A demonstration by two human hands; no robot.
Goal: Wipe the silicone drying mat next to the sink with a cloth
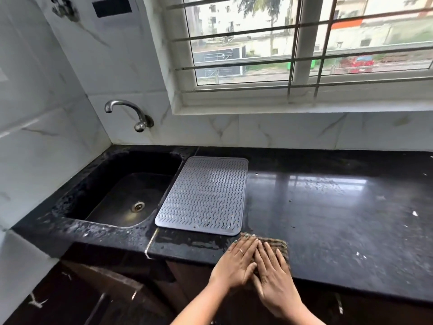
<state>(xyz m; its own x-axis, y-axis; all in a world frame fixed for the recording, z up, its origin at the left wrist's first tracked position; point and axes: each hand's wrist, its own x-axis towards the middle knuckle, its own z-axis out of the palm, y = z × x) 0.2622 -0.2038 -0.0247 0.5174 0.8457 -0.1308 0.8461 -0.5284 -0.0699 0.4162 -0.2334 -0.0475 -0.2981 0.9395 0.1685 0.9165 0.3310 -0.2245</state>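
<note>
A grey silicone drying mat (202, 195) lies flat on the black stone bench (328, 212), just to the right of the sunken black sink (121, 191). The mat is a rounded rectangle with a raised wavy rib pattern; its long axis runs from the near bench edge toward the tiled back wall, leaning slightly to the right as it goes away. Its left long side sits right along the sink rim, and its far short edge stops short of the wall. A few ribs near the front right corner look dark or wet.

The cloth (280, 246) — a brownish, ribbed piece — lies on the bench near the front edge, just beyond the mat's near right corner and apart from it. Both hands press flat on it, side by side and touching. The left hand (236, 261) has its fingers extended and spread lightly, a ring on one finger; the right hand (271, 266) lies palm down with fingers straight, pointing toward the wall. Neither hand is curled around the cloth — they rest open on top of it.

A wet streak marks the bench between the mat's front edge and the bench lip. A curved metal tap (127, 113) projects from the wall above the sink, and a barred window (304, 43) sits above the bench.
</note>
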